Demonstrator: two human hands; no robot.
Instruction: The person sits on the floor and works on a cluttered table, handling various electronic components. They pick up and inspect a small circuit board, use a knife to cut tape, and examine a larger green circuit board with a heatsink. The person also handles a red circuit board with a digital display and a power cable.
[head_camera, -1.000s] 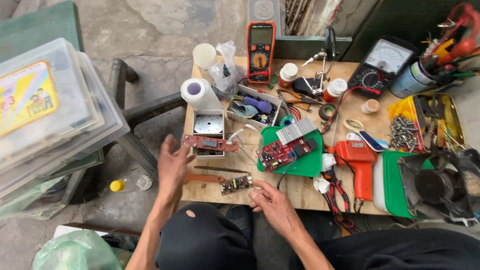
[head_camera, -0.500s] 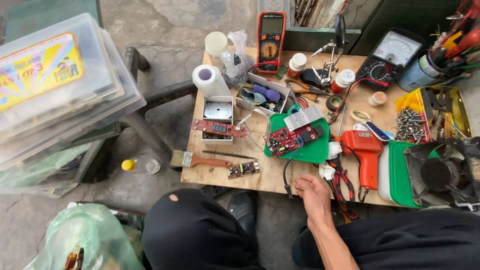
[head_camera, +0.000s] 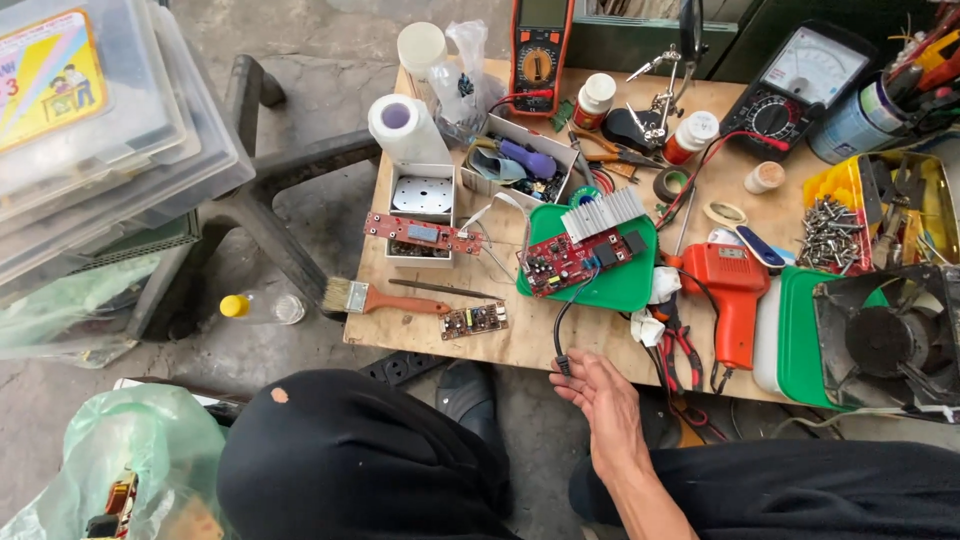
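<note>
— While the paintbrush (head_camera: 385, 297) lies along the bench (head_camera: 500, 345) front, bristles pointing left, what runs from the red circuit board (head_camera: 572, 262)?
— A black cable (head_camera: 562, 325), lengthwise toward the near edge, its plug end pointing down at the right hand (head_camera: 600, 395), whose curled fingers pinch it. The left hand isn't visible.

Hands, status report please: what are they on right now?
Right hand pinching black cable from red circuit board. Left hand out of view. Red pliers lie beside.
</note>
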